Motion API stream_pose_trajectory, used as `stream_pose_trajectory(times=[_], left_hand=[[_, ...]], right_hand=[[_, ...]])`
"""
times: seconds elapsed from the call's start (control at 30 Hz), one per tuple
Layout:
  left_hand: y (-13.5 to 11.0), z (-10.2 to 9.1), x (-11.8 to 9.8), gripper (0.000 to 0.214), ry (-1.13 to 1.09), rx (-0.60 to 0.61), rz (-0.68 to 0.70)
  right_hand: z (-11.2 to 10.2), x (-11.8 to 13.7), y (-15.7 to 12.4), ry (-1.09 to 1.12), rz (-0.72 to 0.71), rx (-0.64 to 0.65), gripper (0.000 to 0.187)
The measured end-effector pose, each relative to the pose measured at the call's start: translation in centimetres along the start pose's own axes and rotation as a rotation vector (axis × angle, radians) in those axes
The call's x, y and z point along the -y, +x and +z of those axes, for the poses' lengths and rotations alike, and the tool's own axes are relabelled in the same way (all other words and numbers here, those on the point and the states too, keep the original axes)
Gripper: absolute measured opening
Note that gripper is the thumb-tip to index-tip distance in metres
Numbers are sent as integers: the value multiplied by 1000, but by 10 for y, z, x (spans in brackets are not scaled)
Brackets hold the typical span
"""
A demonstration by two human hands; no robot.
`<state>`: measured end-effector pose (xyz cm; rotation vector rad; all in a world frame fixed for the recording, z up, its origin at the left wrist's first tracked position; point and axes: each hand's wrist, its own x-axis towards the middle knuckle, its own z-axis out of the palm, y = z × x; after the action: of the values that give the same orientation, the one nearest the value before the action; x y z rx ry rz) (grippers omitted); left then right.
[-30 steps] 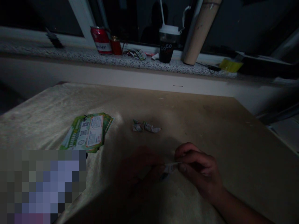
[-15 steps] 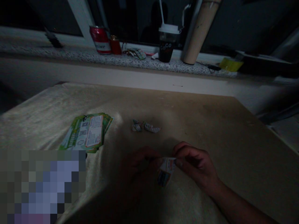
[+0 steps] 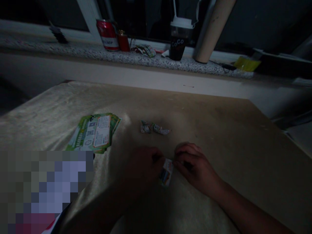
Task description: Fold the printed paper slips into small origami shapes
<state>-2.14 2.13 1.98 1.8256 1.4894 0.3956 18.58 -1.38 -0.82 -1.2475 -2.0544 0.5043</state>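
Head view, lower centre of the frame: the left hand (image 3: 143, 167) and right hand (image 3: 195, 165) meet over the counter (image 3: 231, 136), with a small printed paper (image 3: 166, 171) between them. The right hand's fingers are curled in, thumb and forefinger pinched on the paper's upper right corner. The left hand lies in deep shadow; its fingers look closed on the paper's upper left edge, though the dark makes that hard to confirm. The paper hangs tilted, its lower end close to the counter.

Just above the hands lie two small folded scraps (image 3: 154, 127), side by side. A fanned stack of green leaflets (image 3: 96, 132) sits at centre left. Along the window ledge (image 3: 73, 52) at the top stand a red can (image 3: 107, 31), a lidded dark cup (image 3: 179, 40) and a cardboard tube (image 3: 213, 29).
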Motion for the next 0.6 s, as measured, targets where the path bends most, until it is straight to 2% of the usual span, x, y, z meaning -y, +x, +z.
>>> stream_pose_trajectory(times=[0.13,0.6], left_hand=[[3,1,1,19,155,-5,55],[-1,9,-4,12,414,-63,179]], right_hand=[[2,-1,3,-34,-20,-18,9],[6,4,2,-164,23,9,13]])
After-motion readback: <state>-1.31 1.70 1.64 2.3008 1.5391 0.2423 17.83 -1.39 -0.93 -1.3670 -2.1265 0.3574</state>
